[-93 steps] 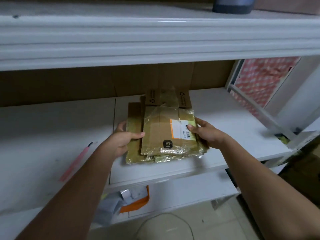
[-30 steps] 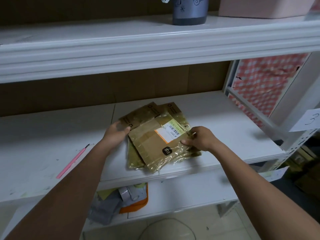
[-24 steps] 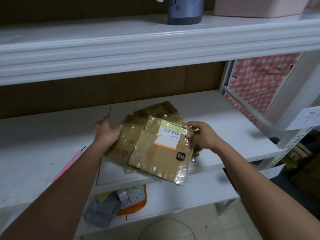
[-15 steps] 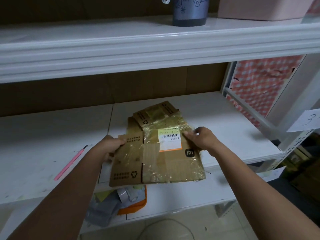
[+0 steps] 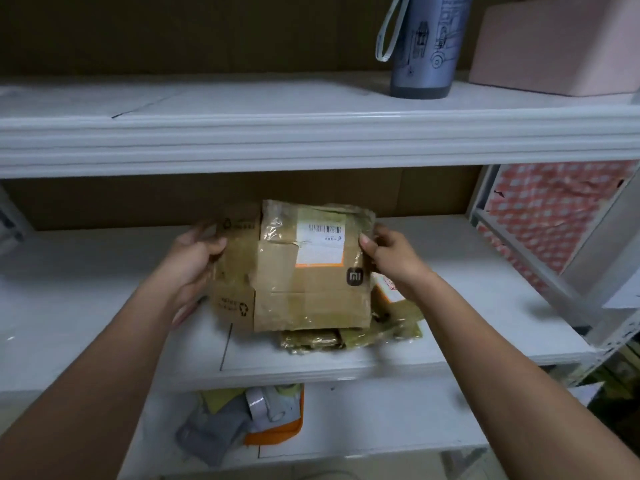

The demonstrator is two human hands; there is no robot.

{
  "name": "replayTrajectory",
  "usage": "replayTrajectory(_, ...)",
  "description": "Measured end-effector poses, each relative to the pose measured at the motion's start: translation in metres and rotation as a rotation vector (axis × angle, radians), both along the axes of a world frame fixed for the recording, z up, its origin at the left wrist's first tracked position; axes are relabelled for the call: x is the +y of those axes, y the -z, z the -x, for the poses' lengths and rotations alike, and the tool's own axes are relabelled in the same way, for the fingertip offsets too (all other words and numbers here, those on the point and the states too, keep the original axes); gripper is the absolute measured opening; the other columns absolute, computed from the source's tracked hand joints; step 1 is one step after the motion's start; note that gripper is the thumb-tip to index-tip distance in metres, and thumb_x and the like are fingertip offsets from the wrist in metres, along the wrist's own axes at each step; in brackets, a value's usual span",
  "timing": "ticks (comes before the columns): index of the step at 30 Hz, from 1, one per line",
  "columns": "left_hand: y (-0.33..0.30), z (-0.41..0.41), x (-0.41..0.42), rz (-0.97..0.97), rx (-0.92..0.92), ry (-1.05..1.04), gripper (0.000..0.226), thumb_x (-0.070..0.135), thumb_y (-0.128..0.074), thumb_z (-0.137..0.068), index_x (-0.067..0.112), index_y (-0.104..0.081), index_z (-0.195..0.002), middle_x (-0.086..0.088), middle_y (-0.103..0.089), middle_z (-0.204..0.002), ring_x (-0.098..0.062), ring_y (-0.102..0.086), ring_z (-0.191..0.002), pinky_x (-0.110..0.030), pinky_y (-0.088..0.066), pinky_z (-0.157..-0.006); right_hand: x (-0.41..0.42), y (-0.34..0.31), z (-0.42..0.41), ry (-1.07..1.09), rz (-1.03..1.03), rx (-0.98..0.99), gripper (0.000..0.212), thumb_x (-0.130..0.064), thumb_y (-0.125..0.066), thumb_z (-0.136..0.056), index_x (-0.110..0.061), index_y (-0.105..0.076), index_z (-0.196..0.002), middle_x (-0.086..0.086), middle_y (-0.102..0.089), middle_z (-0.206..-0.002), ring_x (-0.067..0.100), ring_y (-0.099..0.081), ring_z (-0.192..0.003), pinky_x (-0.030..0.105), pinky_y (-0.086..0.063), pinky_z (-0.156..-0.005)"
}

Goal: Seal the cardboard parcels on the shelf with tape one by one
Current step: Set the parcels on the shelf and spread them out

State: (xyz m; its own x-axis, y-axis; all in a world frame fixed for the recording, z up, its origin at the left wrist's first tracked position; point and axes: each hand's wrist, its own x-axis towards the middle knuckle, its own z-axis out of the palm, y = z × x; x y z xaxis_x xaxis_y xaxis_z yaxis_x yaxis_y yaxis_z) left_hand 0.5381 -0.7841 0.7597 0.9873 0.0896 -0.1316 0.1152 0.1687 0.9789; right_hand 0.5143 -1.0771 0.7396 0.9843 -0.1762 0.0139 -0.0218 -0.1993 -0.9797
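Observation:
A flat brown cardboard parcel (image 5: 304, 292), wrapped in glossy tape, with a white barcode label and a black logo square, is held tilted up above the middle shelf (image 5: 467, 299). My left hand (image 5: 188, 261) grips its left edge. My right hand (image 5: 389, 258) holds its right edge, thumb on the front. Under it, more taped parcels (image 5: 377, 332) lie flat on the shelf, mostly hidden by the raised one.
A blue-grey bottle (image 5: 424, 46) with a strap and a pink box (image 5: 561, 46) stand on the upper shelf. Grey and orange items with a tape roll (image 5: 256, 405) lie on the lower shelf. A red checked panel (image 5: 554, 216) is at the right.
Both hands lifted the top parcel off the pile, turned it and tipped it upright, facing me. The other parcels stayed on the shelf. The view tilted upward.

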Motion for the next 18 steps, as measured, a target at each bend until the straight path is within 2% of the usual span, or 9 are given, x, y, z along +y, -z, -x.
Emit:
replayTrajectory(2, -0.004, 0.003, 0.001, -0.027, -0.044, 0.028, 0.048, -0.001, -0.050, -0.097, 0.016, -0.047, -0.142, -0.004, -0.069, -0.104, -0.011, -0.068, -0.073, -0.027, -0.056, -0.062, 0.012, -0.003, -0.005, 0.003, -0.057, -0.086, 0.020, -0.013, -0.058, -0.097, -0.014, -0.058, -0.117, 0.004, -0.065, -0.107, 0.021, -0.062, -0.099, 0.038, -0.050, -0.090)
replayTrajectory(6, -0.007, 0.012, 0.001, -0.015, -0.151, 0.024, 0.032, 0.005, -0.050, -0.099, 0.023, -0.054, -0.125, -0.002, -0.068, -0.100, -0.004, -0.070, -0.071, -0.023, -0.056, -0.058, 0.020, -0.002, -0.009, 0.078, -0.053, -0.197, 0.050, -0.018, -0.062, -0.095, -0.022, -0.042, -0.141, -0.005, -0.061, -0.109, 0.013, -0.059, -0.102, 0.025, -0.049, -0.090)
replayTrajectory(8, -0.004, 0.017, 0.005, 0.036, -0.187, 0.034, 0.038, 0.015, -0.053, -0.099, 0.032, -0.044, -0.132, -0.001, -0.073, -0.096, -0.007, -0.071, -0.080, -0.027, -0.057, -0.063, 0.020, 0.001, -0.006, 0.097, -0.001, -0.261, 0.050, -0.015, -0.062, -0.094, -0.026, -0.042, -0.139, -0.011, -0.059, -0.108, 0.006, -0.057, -0.101, 0.019, -0.045, -0.088)
replayTrajectory(10, 0.002, 0.021, 0.009, 0.053, -0.193, 0.083, 0.048, 0.029, -0.057, -0.095, 0.039, -0.037, -0.137, 0.002, -0.074, -0.093, -0.010, -0.071, -0.089, -0.034, -0.056, -0.075, 0.019, 0.005, -0.002, 0.089, 0.037, -0.277, 0.048, -0.013, -0.061, -0.094, -0.025, -0.043, -0.137, -0.012, -0.059, -0.113, 0.000, -0.056, -0.104, 0.023, -0.043, -0.095)
replayTrajectory(11, 0.006, 0.024, 0.008, 0.031, -0.199, 0.114, 0.048, 0.031, -0.058, -0.093, 0.038, -0.039, -0.136, 0.002, -0.073, -0.094, -0.011, -0.070, -0.089, -0.036, -0.054, -0.079, 0.019, 0.007, -0.001, 0.082, 0.061, -0.269, 0.046, -0.013, -0.061, -0.094, -0.021, -0.045, -0.136, -0.008, -0.060, -0.117, 0.002, -0.056, -0.108, 0.027, -0.043, -0.099)
replayTrajectory(13, 0.015, 0.030, 0.005, -0.005, -0.203, 0.148, 0.042, 0.024, -0.056, -0.094, 0.038, -0.045, -0.132, 0.000, -0.070, -0.097, -0.010, -0.069, -0.086, -0.035, -0.051, -0.078, 0.018, 0.011, 0.003, 0.059, 0.094, -0.248, 0.042, -0.012, -0.062, -0.094, -0.015, -0.050, -0.135, 0.002, -0.061, -0.127, 0.014, -0.057, -0.118, 0.034, -0.043, -0.106)
replayTrajectory(16, 0.023, 0.033, 0.005, -0.016, -0.179, 0.112, 0.045, 0.014, -0.055, -0.097, 0.035, -0.047, -0.136, -0.004, -0.067, -0.109, -0.011, -0.068, -0.090, -0.034, -0.052, -0.079, 0.018, 0.015, 0.011, 0.015, 0.088, -0.281, 0.027, -0.009, -0.063, -0.093, -0.021, -0.060, -0.118, 0.002, -0.068, -0.115, 0.016, -0.063, -0.109, 0.039, -0.049, -0.100)
replayTrajectory(18, 0.023, 0.034, 0.009, 0.001, -0.176, 0.072, 0.047, 0.013, -0.056, -0.097, 0.035, -0.046, -0.137, -0.004, -0.067, -0.104, -0.013, -0.067, -0.090, -0.040, -0.052, -0.084, 0.023, 0.012, 0.014, 0.007, 0.077, -0.321, 0.027, -0.008, -0.064, -0.092, -0.026, -0.062, -0.112, 0.000, -0.069, -0.107, 0.013, -0.064, -0.102, 0.036, -0.052, -0.095)
